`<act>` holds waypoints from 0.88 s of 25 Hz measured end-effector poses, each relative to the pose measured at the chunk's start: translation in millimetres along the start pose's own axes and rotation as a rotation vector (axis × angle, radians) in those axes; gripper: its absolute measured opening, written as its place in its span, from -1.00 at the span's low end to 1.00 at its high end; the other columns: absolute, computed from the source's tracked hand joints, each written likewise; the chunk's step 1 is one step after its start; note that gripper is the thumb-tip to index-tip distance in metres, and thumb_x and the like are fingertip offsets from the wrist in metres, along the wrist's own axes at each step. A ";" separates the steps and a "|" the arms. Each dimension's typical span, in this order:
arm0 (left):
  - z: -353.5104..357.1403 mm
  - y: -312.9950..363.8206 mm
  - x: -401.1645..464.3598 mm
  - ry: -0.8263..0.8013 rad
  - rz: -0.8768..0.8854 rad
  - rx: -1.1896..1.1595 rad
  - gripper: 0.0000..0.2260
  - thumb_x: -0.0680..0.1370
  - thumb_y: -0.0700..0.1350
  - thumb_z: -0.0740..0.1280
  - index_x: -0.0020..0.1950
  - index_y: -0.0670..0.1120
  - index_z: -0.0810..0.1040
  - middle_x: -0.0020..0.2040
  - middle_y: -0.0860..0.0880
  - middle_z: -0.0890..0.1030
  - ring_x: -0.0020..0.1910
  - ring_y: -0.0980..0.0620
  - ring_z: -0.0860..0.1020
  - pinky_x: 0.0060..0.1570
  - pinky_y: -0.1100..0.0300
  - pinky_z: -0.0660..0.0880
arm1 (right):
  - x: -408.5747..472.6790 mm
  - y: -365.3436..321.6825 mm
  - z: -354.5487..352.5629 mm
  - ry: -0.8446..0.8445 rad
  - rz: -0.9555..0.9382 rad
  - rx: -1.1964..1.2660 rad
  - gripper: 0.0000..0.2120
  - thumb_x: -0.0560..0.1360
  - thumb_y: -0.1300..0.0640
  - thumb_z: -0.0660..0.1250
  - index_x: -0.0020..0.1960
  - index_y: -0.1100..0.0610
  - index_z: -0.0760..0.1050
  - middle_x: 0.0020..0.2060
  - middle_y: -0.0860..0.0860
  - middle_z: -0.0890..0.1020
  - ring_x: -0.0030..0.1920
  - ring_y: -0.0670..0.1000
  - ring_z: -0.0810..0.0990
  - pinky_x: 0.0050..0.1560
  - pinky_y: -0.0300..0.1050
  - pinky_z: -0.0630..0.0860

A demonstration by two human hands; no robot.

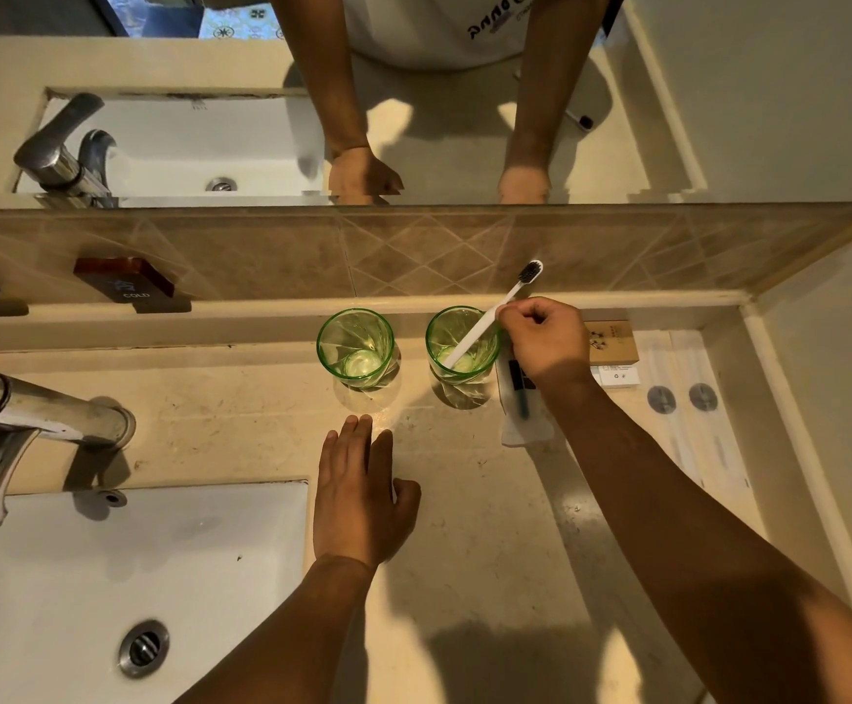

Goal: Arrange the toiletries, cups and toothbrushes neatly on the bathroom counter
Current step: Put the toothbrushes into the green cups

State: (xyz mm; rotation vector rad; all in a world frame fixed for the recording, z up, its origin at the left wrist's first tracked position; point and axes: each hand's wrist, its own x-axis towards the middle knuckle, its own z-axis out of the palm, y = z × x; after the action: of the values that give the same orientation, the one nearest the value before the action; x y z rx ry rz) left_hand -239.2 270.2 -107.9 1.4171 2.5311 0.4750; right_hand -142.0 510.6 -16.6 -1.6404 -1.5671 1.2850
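Two green glass cups stand side by side at the back of the counter: the left cup is empty, the right cup holds a white toothbrush with dark bristles, leaning up to the right. My right hand pinches the toothbrush handle just above the cup's rim. A second toothbrush in a clear wrapper lies on the counter under that hand. My left hand rests flat on the counter in front of the left cup, fingers straight.
A brown box and flat white sachets lie at the right by the wall. The sink basin and chrome faucet fill the left. A mirror and tiled ledge run along the back.
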 end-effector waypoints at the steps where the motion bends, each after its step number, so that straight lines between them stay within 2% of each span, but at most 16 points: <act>1: 0.5 -0.6 0.0 0.001 0.003 -0.002 -0.51 0.47 -0.04 0.30 0.37 -0.18 0.53 0.47 -0.22 0.45 0.52 -0.23 0.34 0.52 -0.19 0.29 | 0.9 -0.1 0.7 -0.001 0.006 -0.003 -0.89 0.46 0.11 0.44 -0.16 0.14 0.70 -0.45 -0.11 0.58 -0.36 -0.08 0.49 -0.14 -0.07 0.52; 5: 3.3 -0.5 -1.0 0.027 0.018 -0.023 -0.52 0.45 -0.08 0.32 0.35 -0.20 0.54 0.45 -0.25 0.47 0.50 -0.26 0.36 0.52 -0.20 0.28 | -2.2 3.8 -3.0 -0.014 0.041 0.001 -0.87 0.46 0.07 0.43 -0.17 0.12 0.68 -0.45 -0.12 0.59 -0.34 -0.06 0.52 -0.12 -0.02 0.56; 8: 3.5 -0.6 -2.2 0.046 0.044 -0.035 -0.54 0.42 -0.13 0.36 0.30 -0.24 0.54 0.41 -0.30 0.48 0.46 -0.32 0.38 0.51 -0.23 0.26 | -20.2 18.9 -24.9 0.023 0.029 0.024 -0.86 0.45 0.06 0.40 -0.20 0.11 0.66 -0.37 -0.08 0.64 -0.26 0.02 0.61 -0.02 0.11 0.62; 10: 3.1 -2.0 -2.3 0.058 0.066 -0.043 -0.57 0.41 -0.14 0.35 0.25 -0.27 0.55 0.37 -0.33 0.49 0.40 -0.36 0.40 0.46 -0.27 0.29 | -44.4 38.6 -48.8 0.089 0.050 -0.063 -0.85 0.48 0.08 0.36 -0.18 0.12 0.65 -0.28 -0.04 0.69 -0.20 0.07 0.66 0.01 0.09 0.64; 12: 2.6 -2.1 -2.9 0.056 0.097 -0.035 -0.58 0.41 -0.13 0.35 0.22 -0.29 0.54 0.34 -0.35 0.49 0.36 -0.39 0.41 0.39 -0.30 0.32 | -79.9 63.6 -77.2 0.116 0.094 -0.161 -0.86 0.53 0.11 0.34 -0.11 0.12 0.64 -0.18 0.03 0.71 -0.17 0.04 0.66 0.03 -0.06 0.62; 13: 1.7 -0.6 -2.5 0.043 0.104 -0.022 -0.57 0.42 -0.12 0.36 0.23 -0.30 0.53 0.34 -0.36 0.48 0.36 -0.39 0.41 0.39 -0.30 0.31 | -100.7 75.2 -90.8 0.123 0.118 -0.186 -0.87 0.55 0.12 0.33 -0.09 0.12 0.64 -0.17 0.03 0.69 -0.19 -0.03 0.63 -0.01 -0.24 0.58; 14: 0.6 0.6 -2.1 0.025 0.102 -0.007 -0.55 0.42 -0.11 0.37 0.25 -0.29 0.52 0.35 -0.35 0.47 0.38 -0.39 0.39 0.40 -0.29 0.30 | -121.6 87.1 -102.9 0.138 0.150 -0.204 -0.87 0.55 0.13 0.33 -0.09 0.12 0.63 -0.20 0.01 0.68 -0.23 -0.11 0.59 -0.12 -0.43 0.49; 15: 0.2 1.8 -1.8 0.015 0.096 0.005 -0.54 0.42 -0.11 0.38 0.26 -0.28 0.50 0.36 -0.34 0.47 0.40 -0.38 0.38 0.42 -0.29 0.28 | -141.2 100.4 -114.6 0.162 0.179 -0.227 -0.88 0.54 0.14 0.33 -0.09 0.12 0.63 -0.23 -0.02 0.66 -0.25 -0.16 0.57 -0.24 -0.53 0.41; 16: -0.1 1.8 -1.7 0.019 0.088 0.016 -0.54 0.42 -0.11 0.39 0.27 -0.28 0.50 0.37 -0.33 0.46 0.40 -0.36 0.38 0.44 -0.27 0.28 | -158.9 113.8 -124.9 0.186 0.183 -0.265 -0.89 0.53 0.14 0.34 -0.10 0.09 0.63 -0.27 -0.06 0.65 -0.26 -0.16 0.57 -0.29 -0.53 0.40; 17: -0.3 1.8 -1.3 0.033 0.084 0.024 -0.54 0.41 -0.12 0.40 0.27 -0.28 0.50 0.36 -0.33 0.47 0.41 -0.35 0.38 0.44 -0.26 0.28 | -175.3 127.5 -134.4 0.203 0.170 -0.313 -0.90 0.52 0.12 0.34 -0.11 0.06 0.63 -0.29 -0.09 0.65 -0.26 -0.12 0.60 -0.28 -0.47 0.44; 20: -1.2 6.2 -1.8 0.070 0.090 0.017 -0.56 0.42 -0.15 0.39 0.26 -0.28 0.51 0.35 -0.33 0.48 0.41 -0.33 0.37 0.45 -0.24 0.28 | -217.3 165.4 -164.9 0.253 0.151 -0.420 -0.95 0.51 0.08 0.37 -0.13 -0.03 0.56 -0.28 -0.10 0.63 -0.25 -0.05 0.61 -0.20 -0.08 0.55; 22: -2.3 6.7 -2.0 0.084 0.073 -0.002 -0.58 0.43 -0.16 0.37 0.25 -0.28 0.51 0.36 -0.33 0.47 0.40 -0.33 0.36 0.44 -0.24 0.28 | -235.5 180.0 -180.7 0.313 0.201 -0.428 -0.95 0.52 0.08 0.38 -0.06 -0.04 0.52 -0.20 -0.08 0.60 -0.19 0.00 0.59 -0.16 -0.03 0.53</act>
State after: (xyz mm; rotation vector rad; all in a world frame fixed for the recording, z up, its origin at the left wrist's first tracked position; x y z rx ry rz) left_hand -233.6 271.4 -103.3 1.5239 2.5494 0.5614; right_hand 128.2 293.5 -35.8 -2.1888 -1.5810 0.7581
